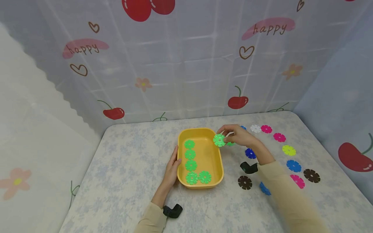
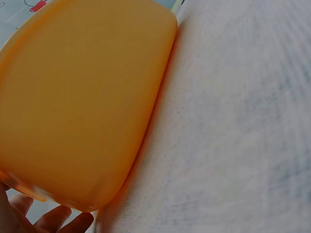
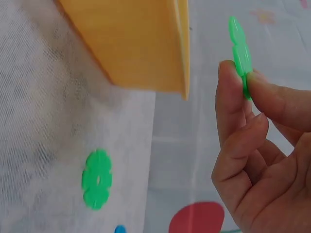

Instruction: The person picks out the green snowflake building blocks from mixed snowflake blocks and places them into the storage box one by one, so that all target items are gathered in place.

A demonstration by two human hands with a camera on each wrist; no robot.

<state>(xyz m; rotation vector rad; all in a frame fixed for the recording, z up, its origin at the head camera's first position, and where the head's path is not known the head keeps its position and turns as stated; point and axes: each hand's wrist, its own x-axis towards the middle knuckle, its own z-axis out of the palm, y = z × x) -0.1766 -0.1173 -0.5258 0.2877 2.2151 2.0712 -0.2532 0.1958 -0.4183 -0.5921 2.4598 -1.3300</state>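
The green disc [image 1: 219,140] is pinched upright between thumb and fingers of the right hand [image 1: 237,136], just over the far right rim of the yellow tray [image 1: 214,183], edge-on so it can clear the wall. 5 green discs [image 1: 190,165] lie in the tray in an L. The left hand [image 1: 172,168] rests flat, fingers straight, against the tray's left wall, probably steadying it. Another green disc [image 3: 96,178] lies on the table [image 1: 128,168] just right of the tray.
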